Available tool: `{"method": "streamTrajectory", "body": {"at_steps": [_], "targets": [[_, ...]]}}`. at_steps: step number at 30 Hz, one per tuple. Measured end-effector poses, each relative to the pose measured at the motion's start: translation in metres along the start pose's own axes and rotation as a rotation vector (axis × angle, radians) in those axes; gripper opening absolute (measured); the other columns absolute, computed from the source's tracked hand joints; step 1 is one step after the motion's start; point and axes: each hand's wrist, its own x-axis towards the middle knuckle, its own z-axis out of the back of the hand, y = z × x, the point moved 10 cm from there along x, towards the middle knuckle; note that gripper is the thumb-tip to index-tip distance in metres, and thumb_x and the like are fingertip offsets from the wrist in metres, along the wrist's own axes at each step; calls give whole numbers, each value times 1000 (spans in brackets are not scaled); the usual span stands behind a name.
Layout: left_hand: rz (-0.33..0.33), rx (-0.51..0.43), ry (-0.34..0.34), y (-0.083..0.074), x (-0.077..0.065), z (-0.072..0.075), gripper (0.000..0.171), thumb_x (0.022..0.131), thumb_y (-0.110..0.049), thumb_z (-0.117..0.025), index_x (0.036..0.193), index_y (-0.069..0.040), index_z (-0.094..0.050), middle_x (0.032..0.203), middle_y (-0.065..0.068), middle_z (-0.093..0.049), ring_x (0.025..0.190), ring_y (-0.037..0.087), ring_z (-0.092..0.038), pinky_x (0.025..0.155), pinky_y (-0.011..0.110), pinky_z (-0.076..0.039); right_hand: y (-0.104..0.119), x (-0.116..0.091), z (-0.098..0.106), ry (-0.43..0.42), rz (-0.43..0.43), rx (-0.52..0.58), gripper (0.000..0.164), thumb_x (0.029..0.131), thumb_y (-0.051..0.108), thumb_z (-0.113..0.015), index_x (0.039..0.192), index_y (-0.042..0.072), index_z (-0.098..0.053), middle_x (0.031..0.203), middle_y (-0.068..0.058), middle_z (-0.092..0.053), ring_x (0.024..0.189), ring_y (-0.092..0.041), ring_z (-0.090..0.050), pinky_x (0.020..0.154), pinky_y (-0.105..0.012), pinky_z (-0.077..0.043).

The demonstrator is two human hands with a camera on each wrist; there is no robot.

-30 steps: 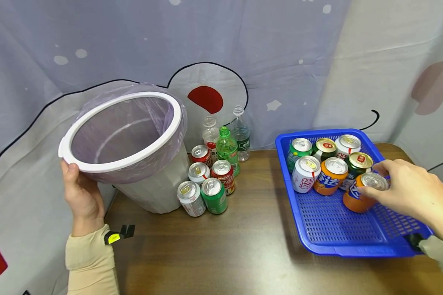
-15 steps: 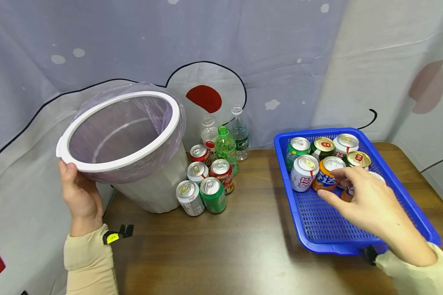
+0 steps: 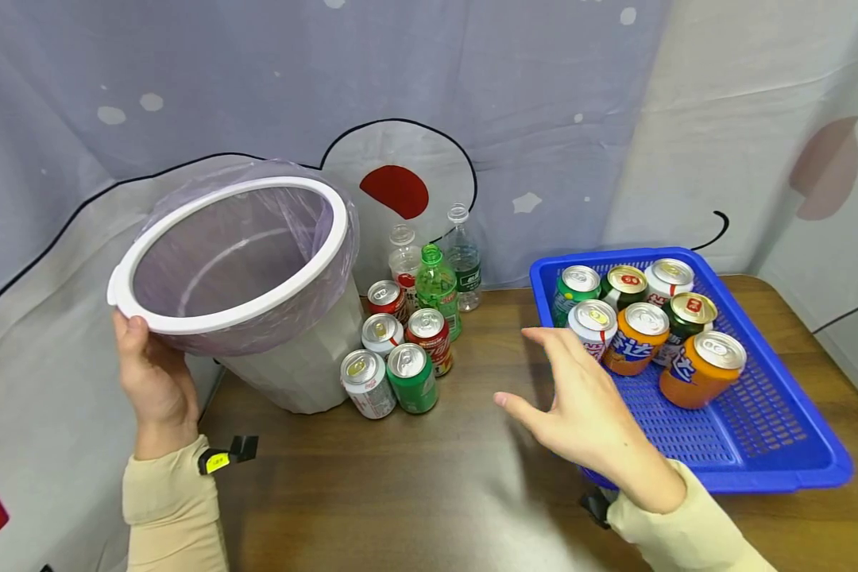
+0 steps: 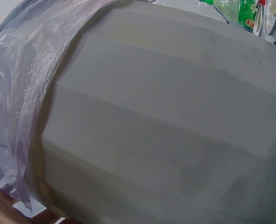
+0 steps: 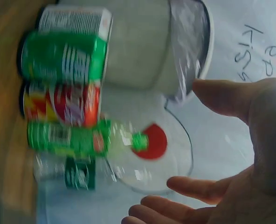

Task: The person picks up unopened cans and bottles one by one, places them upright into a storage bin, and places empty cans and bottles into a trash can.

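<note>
My left hand (image 3: 159, 389) grips the white rim of a tilted trash bin (image 3: 314, 373), its thumb at the rim. A thin purple bag (image 4: 26, 84) lines the bin and folds over its edge. My right hand (image 3: 589, 409) hovers in front of the blue basket's left side with fingers and thumb spread, holding nothing. Close by, the basket (image 3: 794, 381) contains several drink cans, including an orange can (image 3: 701, 372) at the front right and a white can (image 3: 592, 324) partly hidden by that hand. In the right wrist view, cans and bottles lie beyond the fingers.
Beside the bin stand several cans, with a green can (image 3: 412, 381) and a silver can (image 3: 368, 388) in front. Behind them are a green bottle (image 3: 438, 294) and two clear bottles, one with a green label (image 3: 466, 274). A patterned cloth (image 3: 543, 119) hangs behind the wooden table (image 3: 400, 492).
My right hand has let go of the orange can, left standing in the basket, and moved left past the basket's edge. My left hand and the bin keep their place.
</note>
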Motion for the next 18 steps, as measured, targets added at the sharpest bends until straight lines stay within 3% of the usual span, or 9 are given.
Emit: {"method": "streamTrajectory", "body": {"at_steps": [9, 18], "targets": [[2, -14, -15, 4, -1, 0, 60, 84, -22, -53, 140, -5, -44, 141, 23, -41, 129, 33, -37, 106, 43, -20, 27, 4, -56, -15, -56, 132, 76, 73, 48, -79, 134, 15, -49, 124, -1, -54, 112, -23, -58, 92, -41, -48], [-4, -42, -45, 1, -2, 4, 58, 83, -20, -52, 139, -4, -46, 141, 23, -43, 128, 33, -38, 107, 42, -21, 30, 18, -102, -172, -32, 225, 75, 70, 41, -83, 129, 9, -50, 117, -7, -54, 101, -21, -57, 85, -39, -49]]}}
